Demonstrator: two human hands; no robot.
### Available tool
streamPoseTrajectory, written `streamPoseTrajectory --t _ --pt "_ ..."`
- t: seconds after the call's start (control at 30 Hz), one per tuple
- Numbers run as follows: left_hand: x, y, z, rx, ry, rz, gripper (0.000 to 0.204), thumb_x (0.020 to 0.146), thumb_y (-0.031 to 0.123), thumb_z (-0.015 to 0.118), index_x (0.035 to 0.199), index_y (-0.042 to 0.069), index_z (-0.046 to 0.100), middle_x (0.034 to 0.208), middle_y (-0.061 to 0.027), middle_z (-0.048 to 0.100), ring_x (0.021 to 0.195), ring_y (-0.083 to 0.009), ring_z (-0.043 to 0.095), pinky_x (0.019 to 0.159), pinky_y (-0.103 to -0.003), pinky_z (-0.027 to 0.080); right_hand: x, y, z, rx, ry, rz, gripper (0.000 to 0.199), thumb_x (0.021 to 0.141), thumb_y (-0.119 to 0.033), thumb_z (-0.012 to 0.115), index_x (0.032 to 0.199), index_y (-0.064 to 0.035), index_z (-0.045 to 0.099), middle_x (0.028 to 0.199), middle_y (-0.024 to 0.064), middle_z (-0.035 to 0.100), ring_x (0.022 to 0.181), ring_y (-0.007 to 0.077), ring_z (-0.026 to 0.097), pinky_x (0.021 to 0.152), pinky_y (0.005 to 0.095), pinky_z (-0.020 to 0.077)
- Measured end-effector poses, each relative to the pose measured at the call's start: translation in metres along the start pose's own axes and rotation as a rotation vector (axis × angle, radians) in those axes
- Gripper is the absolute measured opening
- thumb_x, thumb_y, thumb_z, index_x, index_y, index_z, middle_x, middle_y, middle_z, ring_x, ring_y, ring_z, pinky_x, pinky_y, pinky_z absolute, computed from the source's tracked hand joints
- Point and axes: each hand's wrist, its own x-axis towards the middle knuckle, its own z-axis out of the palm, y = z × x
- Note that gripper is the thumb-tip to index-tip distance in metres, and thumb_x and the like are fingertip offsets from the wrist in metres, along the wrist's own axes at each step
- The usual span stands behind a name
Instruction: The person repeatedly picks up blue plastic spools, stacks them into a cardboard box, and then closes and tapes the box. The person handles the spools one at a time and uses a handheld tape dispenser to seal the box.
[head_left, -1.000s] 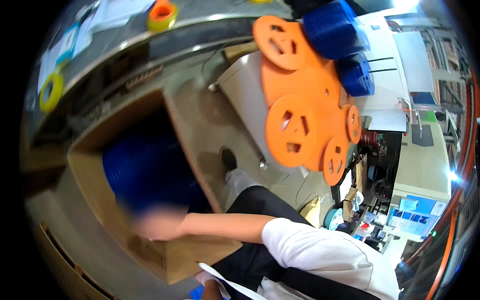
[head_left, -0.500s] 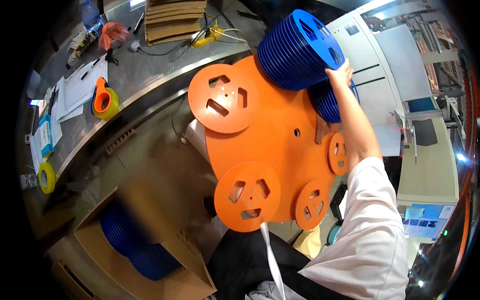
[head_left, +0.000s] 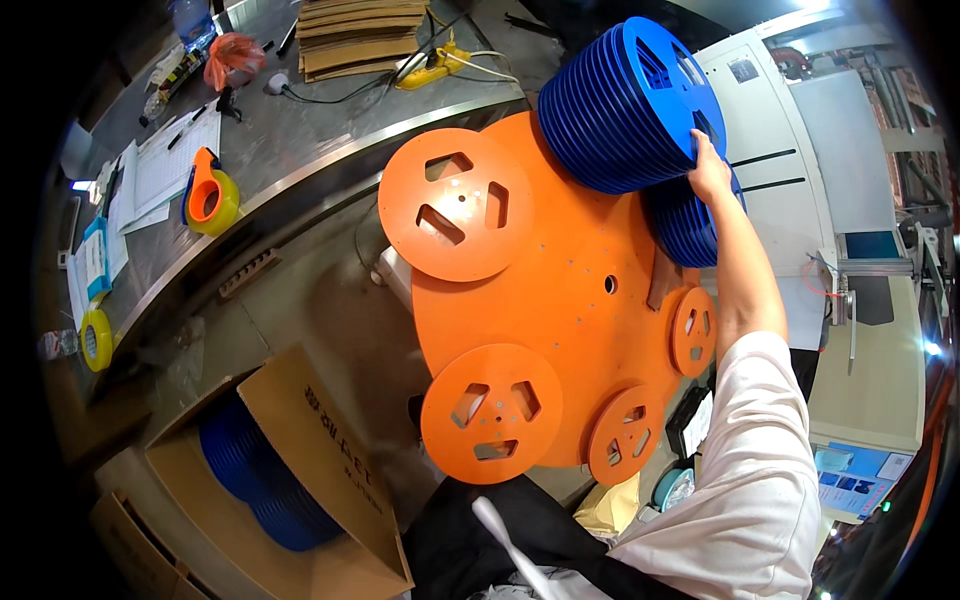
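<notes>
A tall stack of blue plastic reels [head_left: 605,125] leans at the far side of a large orange round plate [head_left: 560,260]. My right hand [head_left: 710,172] reaches out to its end reel [head_left: 675,98], with the fingers hooked at the edge of that reel's face. Below the wrist, a second blue reel stack [head_left: 683,222] is partly hidden by my forearm. Smaller slotted orange discs, such as the left one [head_left: 455,230] and the near one [head_left: 490,375], sit around the plate. My left hand is out of sight.
At lower left, an open cardboard box [head_left: 325,420] holds more blue reels [head_left: 235,450]. A metal workbench [head_left: 330,130] carries a tape dispenser [head_left: 212,195], papers, a yellow power strip [head_left: 435,68] and stacked cardboard [head_left: 360,35]. Pale machine cabinets [head_left: 765,130] stand at right.
The view has shifted slightly, so most things sit a little differently in it. A brown blur over the box is gone; its flap now shows clearly. My right hand stays at the reel stack.
</notes>
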Motion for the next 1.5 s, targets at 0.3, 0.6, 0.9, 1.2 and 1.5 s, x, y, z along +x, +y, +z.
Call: streamPoseTrajectory --t 0.3,0.6,0.9,1.2,1.5 --pt "-0.01 -0.046 0.005 -0.121 0.041 0.028 0.039 0.086 0.012 0.051 0.12 -0.007 0.054 0.118 -0.0271 0.058 0.112 -0.0374 0.056 0.096 -0.043 0.044 -0.075 -0.057 -0.022 0.195 0.468 -0.486 0.05 0.081 -0.006 0.062 0.129 -0.0075 0.047 0.105 0.0146 0.058 0.099 0.0349 0.055 0.088 0.0433 0.0455" --pt "0.001 -0.167 0.007 -0.373 0.369 0.133 0.038 0.088 0.009 0.05 0.12 -0.01 0.053 0.117 -0.0303 0.058 0.111 -0.0409 0.056 0.095 -0.042 0.045 -0.286 -0.2 -0.201 0.693 0.329 -0.443 0.036 0.092 -0.007 0.056 0.128 -0.0066 0.052 0.11 0.0114 0.062 0.096 0.0218 0.061 0.083 0.0327 0.0491" --pt "-0.027 -0.157 -0.145 -0.969 0.69 0.26 0.046 0.091 0.006 0.052 0.135 -0.005 0.044 0.139 -0.0203 0.045 0.131 -0.0326 0.041 0.11 -0.039 0.031 -0.524 -0.341 -0.228 2.16 -0.876 0.158 0.024 0.098 -0.02 0.044 0.105 -0.0009 0.055 0.085 0.0097 0.059 0.064 0.0166 0.057 0.061 0.0319 0.0561" --pt "-0.031 -0.273 -0.23 -1.066 0.96 0.375 0.044 0.087 -0.001 0.052 0.13 -0.003 0.049 0.131 -0.0185 0.053 0.123 -0.0299 0.052 0.105 -0.038 0.039 -0.728 -0.44 -0.123 2.151 -1.125 0.661 0.025 0.098 -0.025 0.047 0.105 -0.003 0.056 0.091 0.0112 0.061 0.068 0.0205 0.058 0.06 0.0359 0.0558" --pt "-0.046 -0.182 -0.248 -0.484 0.982 0.788 0.04 0.086 0.011 0.06 0.124 -0.002 0.054 0.124 -0.02 0.056 0.115 -0.0363 0.053 0.1 -0.044 0.041 -0.782 -0.429 -0.104 2.088 -1.059 0.805 0.026 0.099 -0.029 0.047 0.105 -0.0059 0.057 0.085 0.0089 0.063 0.064 0.0201 0.06 0.061 0.0373 0.0552"
